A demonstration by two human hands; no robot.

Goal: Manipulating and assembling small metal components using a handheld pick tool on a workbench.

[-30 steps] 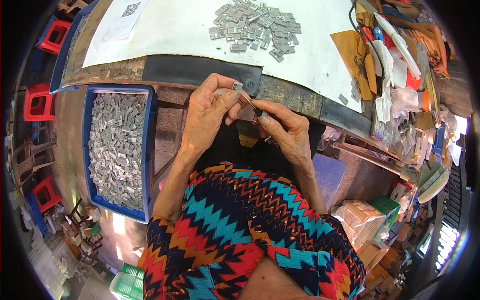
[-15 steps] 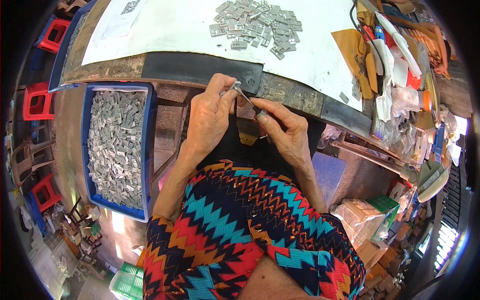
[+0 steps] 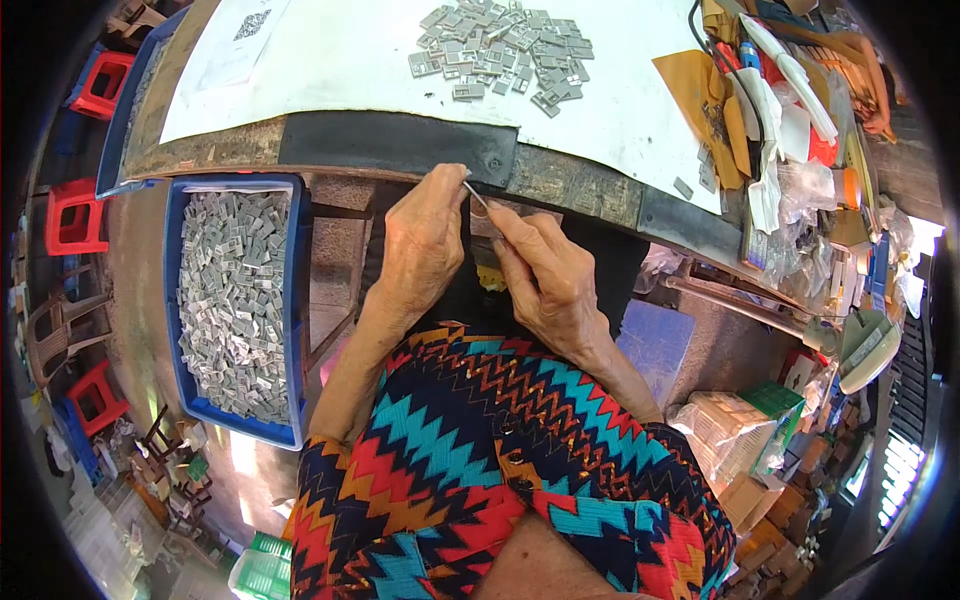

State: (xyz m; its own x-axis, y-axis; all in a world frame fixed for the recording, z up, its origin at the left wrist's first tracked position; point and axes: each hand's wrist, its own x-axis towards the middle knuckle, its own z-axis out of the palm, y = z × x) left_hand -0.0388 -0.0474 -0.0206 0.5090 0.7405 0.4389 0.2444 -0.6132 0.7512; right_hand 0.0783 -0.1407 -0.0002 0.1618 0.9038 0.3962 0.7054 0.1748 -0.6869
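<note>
Both hands (image 3: pixel 480 250) pinch thin metal pin (image 3: pixel 474 194) (shiny) — grey flat pcs (image 3: pixel 505 50) beyond.

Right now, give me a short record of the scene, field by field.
left hand: pinching a small grey part at the table edge
right hand: fingertips on the same part
white sheet: lies on the table
pile: grey parts on the white sheet
blue bin: left of the hands, filled with grey parts
clutter: bags and tools at the table's right end
</note>
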